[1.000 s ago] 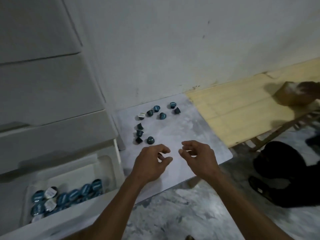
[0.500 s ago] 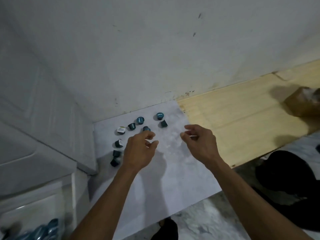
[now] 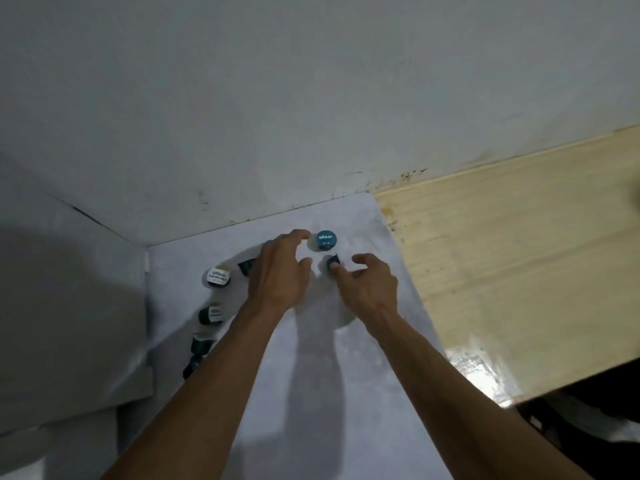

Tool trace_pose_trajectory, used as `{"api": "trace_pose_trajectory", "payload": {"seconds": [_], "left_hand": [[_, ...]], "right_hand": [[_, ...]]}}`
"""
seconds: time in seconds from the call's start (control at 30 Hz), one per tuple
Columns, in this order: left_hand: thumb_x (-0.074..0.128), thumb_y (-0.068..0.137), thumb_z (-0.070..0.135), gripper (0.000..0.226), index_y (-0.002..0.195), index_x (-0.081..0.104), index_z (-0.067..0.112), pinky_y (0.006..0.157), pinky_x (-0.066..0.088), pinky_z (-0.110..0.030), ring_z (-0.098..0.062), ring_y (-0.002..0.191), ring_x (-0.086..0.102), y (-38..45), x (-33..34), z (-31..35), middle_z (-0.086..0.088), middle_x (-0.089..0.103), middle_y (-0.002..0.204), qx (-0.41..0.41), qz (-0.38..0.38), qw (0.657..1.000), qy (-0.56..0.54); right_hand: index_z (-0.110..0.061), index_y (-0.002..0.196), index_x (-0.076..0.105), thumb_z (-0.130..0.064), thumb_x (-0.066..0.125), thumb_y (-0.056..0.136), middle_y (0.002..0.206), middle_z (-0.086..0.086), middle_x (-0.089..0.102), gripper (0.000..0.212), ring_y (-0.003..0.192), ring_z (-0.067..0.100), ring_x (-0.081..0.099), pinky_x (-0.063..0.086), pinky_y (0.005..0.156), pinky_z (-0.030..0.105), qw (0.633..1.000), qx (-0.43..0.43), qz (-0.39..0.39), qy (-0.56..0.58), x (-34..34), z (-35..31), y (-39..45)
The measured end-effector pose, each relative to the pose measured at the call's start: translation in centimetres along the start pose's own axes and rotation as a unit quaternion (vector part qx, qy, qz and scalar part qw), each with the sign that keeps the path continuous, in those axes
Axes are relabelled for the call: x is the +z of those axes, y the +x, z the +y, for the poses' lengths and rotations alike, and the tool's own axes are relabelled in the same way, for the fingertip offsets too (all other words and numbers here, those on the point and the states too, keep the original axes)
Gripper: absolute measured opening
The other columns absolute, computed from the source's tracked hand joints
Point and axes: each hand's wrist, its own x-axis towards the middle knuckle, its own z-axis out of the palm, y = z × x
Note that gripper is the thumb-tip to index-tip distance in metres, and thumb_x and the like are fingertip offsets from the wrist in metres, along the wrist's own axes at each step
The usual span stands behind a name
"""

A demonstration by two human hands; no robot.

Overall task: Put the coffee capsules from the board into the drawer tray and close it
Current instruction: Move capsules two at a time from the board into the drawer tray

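Several dark coffee capsules lie on the pale marble-look board (image 3: 311,393) near the wall. A blue-lidded capsule (image 3: 326,240) sits at the far edge, just right of my left hand's fingertips. My left hand (image 3: 281,271) hovers over the capsules with fingers spread, hiding some beneath it. My right hand (image 3: 370,285) has its fingers apart, with a fingertip touching a small dark capsule (image 3: 333,262). A white-lidded capsule (image 3: 218,276) and further dark capsules (image 3: 210,315) trail down the board's left side. The drawer tray is out of view.
The grey cabinet side (image 3: 69,306) stands left of the board. A light wooden panel (image 3: 519,265) adjoins the board on the right. A white wall (image 3: 311,98) rises behind. Something dark lies at the lower right corner.
Both hands have reached forward to the far capsules near the wall. The view has swung right and closer, so the open drawer with capsules has left the frame.
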Motion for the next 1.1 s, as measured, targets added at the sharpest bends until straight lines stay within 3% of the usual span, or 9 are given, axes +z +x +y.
{"api": "trace_pose_trajectory", "payload": {"seconds": [0.17,0.3,0.4,0.5,0.63,0.8,0.93,1.1], "left_hand": [[0.062,0.089,0.002,0.048,0.134,0.055,0.019,0.099,0.048,-0.045,-0.027,0.12,0.056,3.2,2.1,0.5,-0.007,0.057,0.136,0.003,-0.027,0.999,0.028],[0.06,0.089,-0.002,0.042,0.129,0.059,0.013,0.1,0.047,-0.042,-0.027,0.119,0.057,4.1,3.0,0.9,-0.01,0.061,0.131,0.012,-0.048,0.998,0.043],[0.063,0.087,0.0,0.036,0.121,0.064,0.011,0.095,0.05,-0.043,-0.027,0.111,0.061,4.0,3.6,0.6,-0.01,0.064,0.123,0.03,-0.046,0.998,0.016],[0.068,0.086,0.007,0.037,0.122,0.062,0.015,0.092,0.052,-0.043,-0.025,0.106,0.063,4.0,4.8,0.2,-0.007,0.065,0.124,0.021,-0.021,1.0,0.008],[0.068,0.088,0.013,0.029,0.116,0.062,0.017,0.087,0.053,-0.038,-0.022,0.102,0.062,3.6,6.9,0.3,-0.004,0.066,0.115,0.012,0.041,0.999,-0.005],[0.064,0.092,0.016,0.025,0.117,0.062,0.015,0.088,0.054,-0.034,-0.019,0.102,0.062,2.8,9.4,0.4,-0.003,0.066,0.114,-0.016,0.124,0.99,-0.058],[0.063,0.093,0.016,0.029,0.121,0.062,0.013,0.089,0.055,-0.035,-0.019,0.103,0.063,2.0,10.8,0.3,-0.003,0.065,0.118,-0.022,0.17,0.983,-0.073],[0.065,0.091,0.019,0.028,0.118,0.064,0.015,0.083,0.056,-0.038,-0.018,0.097,0.065,2.0,11.2,0.1,-0.002,0.068,0.113,-0.009,0.196,0.978,-0.066]], "right_hand": [[-0.023,0.128,0.053,-0.061,0.057,0.086,0.112,0.005,0.068,0.056,0.096,0.025,0.066,0.044,0.071,0.028,0.996,-0.006,0.026,-0.085,1.8,0.1,2.1],[-0.026,0.116,0.061,-0.057,0.053,0.091,0.102,0.0,0.071,0.041,0.083,0.02,0.067,0.04,0.063,0.023,0.99,-0.058,0.048,-0.119,2.4,0.6,3.0],[-0.028,0.115,0.064,-0.048,0.053,0.094,0.102,-0.002,0.068,0.031,0.086,0.019,0.064,0.04,0.064,0.024,0.98,-0.123,0.063,-0.142,1.8,1.2,3.3],[-0.028,0.116,0.066,-0.038,0.056,0.096,0.111,-0.004,0.066,0.025,0.096,0.018,0.062,0.042,0.067,0.024,0.96,-0.224,0.087,-0.143,0.9,2.8,4.1],[-0.017,0.109,0.069,-0.028,0.069,0.09,0.105,-0.001,0.072,0.022,0.087,0.021,0.063,0.049,0.066,0.025,0.905,-0.371,0.144,-0.151,0.1,6.1,6.2],[-0.021,0.107,0.069,-0.035,0.074,0.086,0.101,-0.005,0.072,0.026,0.088,0.015,0.064,0.05,0.076,0.036,0.903,-0.385,0.173,-0.077,1.8,8.7,8.4],[-0.011,0.095,0.072,-0.034,0.076,0.085,0.088,0.002,0.073,0.026,0.079,0.02,0.065,0.051,0.075,0.036,0.888,-0.424,0.178,-0.012,1.3,8.1,7.6],[-0.003,0.087,0.07,-0.041,0.059,0.092,0.078,0.008,0.071,0.039,0.073,0.013,0.057,0.053,0.067,0.036,0.872,-0.456,0.173,0.026,0.4,7.0,6.4]]}}
